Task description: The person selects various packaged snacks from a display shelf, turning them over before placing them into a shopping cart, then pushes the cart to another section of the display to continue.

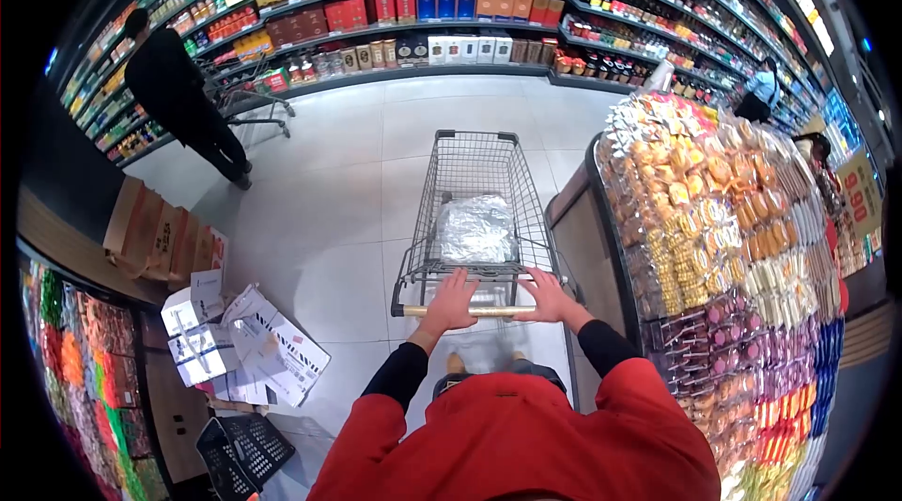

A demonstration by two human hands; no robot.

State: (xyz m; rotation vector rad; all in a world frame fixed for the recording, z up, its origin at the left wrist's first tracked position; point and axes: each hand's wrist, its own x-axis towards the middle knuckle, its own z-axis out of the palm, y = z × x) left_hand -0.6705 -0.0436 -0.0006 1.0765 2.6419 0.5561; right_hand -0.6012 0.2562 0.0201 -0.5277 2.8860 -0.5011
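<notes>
A wire shopping cart point(479, 155) stands straight in front of me, with its pale handle bar point(500, 311) across my front. My left hand point(451, 302) rests on the bar's left part, its fingers stretched forward past it. On the right part lies my right hand point(543, 298), fingers spread and also reaching beyond the bar. Neither hand is wrapped round it. Inside the basket, near the handle end, sits a bundle in shiny clear plastic point(476, 229); its contents cannot be made out.
A sloped display of packaged snacks point(714, 247) runs close along the right. To the left are cardboard boxes point(155, 233), flattened cartons point(277, 341) and a black basket point(246, 452). A person in black point(174, 83) stands beside another cart point(263, 111). Stocked shelves point(423, 22) cross the far side.
</notes>
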